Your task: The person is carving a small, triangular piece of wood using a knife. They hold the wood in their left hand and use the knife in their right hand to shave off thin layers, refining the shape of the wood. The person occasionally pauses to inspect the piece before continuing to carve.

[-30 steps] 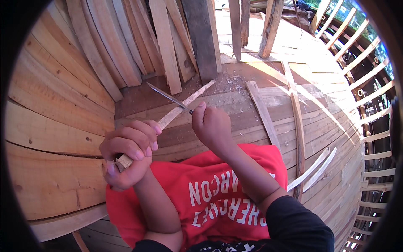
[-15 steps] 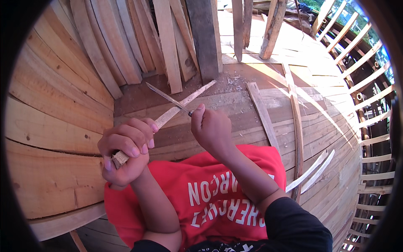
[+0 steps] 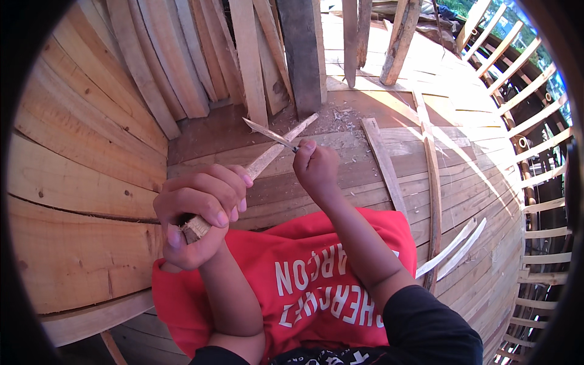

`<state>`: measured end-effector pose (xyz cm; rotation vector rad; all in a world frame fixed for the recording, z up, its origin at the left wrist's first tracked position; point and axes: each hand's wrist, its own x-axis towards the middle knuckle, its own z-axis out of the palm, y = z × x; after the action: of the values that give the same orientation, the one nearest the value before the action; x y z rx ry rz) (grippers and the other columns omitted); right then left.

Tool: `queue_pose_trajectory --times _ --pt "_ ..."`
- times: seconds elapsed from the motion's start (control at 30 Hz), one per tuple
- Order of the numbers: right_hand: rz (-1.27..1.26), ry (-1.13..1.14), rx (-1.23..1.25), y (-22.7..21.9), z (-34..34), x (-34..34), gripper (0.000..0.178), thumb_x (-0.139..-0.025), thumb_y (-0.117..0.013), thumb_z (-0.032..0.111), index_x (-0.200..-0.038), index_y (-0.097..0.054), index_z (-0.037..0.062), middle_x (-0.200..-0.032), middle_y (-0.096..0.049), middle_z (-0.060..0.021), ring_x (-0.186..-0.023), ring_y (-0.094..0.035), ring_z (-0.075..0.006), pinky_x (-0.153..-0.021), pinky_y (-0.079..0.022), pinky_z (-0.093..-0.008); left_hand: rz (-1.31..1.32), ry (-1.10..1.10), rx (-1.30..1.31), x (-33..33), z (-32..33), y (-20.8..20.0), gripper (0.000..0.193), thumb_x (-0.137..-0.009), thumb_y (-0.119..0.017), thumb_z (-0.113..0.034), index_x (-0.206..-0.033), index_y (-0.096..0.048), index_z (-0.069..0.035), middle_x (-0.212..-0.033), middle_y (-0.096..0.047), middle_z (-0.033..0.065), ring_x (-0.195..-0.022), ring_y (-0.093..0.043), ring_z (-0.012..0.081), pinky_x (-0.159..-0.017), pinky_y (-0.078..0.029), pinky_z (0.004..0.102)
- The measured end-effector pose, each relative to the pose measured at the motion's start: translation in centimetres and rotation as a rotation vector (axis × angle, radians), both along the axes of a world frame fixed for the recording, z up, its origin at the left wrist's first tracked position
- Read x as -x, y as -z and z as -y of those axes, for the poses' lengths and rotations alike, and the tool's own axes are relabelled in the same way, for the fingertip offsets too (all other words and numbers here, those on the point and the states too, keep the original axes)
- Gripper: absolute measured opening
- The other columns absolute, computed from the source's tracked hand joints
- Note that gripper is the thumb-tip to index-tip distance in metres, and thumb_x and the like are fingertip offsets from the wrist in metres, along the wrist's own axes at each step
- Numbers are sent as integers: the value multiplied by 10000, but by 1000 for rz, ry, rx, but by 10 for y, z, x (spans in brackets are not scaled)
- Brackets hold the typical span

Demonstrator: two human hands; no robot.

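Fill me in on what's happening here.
A person's left hand grips a wooden stick near one end. The right hand holds a knife, its blade crossing the stick. Wood shavings lie on the plank floor, and red cloth shows beneath the forearms.

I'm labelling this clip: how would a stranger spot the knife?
Start at the red cloth across the person's lap, then go up to the right hand above it. The knife juts from that hand toward the upper left, crossing the wooden stick. Its thin, pointed metal blade sets it apart from that thicker stick.
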<state>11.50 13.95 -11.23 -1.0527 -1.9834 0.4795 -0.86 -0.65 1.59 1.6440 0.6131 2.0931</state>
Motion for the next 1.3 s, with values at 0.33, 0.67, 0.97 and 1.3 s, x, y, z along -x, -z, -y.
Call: queue_pose_trajectory --times 0.33,0.67,0.97,1.3 --pt "160 40 322 -40 6 -8 532 -952 -380 278 -597 -630 -30 -620 -584 -283 -599 -600 -461 -615 -480 -545 -53 13 74 -2 2 -4 394 -880 -469 -441 -723 -543 -87 -631 -526 68 -565 -503 208 -667 -456 411" --pt "268 145 331 -3 -22 -17 505 -949 -383 267 -608 -618 -22 -621 -583 -286 -608 -595 -476 -640 -473 -559 28 8 -3 7 1 6 450 -917 -422 -429 -763 -579 -36 -659 -562 110 -578 -537 231 -679 -484 431" --pt "222 207 406 46 -52 -27 535 -954 -355 298 -698 -664 -56 -702 -624 -291 -715 -623 -489 -724 -497 -550 -56 63 -6 3 -3 1 438 -911 -434 -417 -766 -579 -29 -648 -563 110 -576 -540 227 -672 -490 428" --pt "161 38 422 -18 -3 -2 535 -961 -331 293 -674 -633 -44 -733 -625 -300 -744 -629 -472 -719 -501 -540 13 10 -8 8 2 7 428 -900 -426 -398 -766 -595 -28 -656 -576 116 -581 -545 231 -678 -490 431"
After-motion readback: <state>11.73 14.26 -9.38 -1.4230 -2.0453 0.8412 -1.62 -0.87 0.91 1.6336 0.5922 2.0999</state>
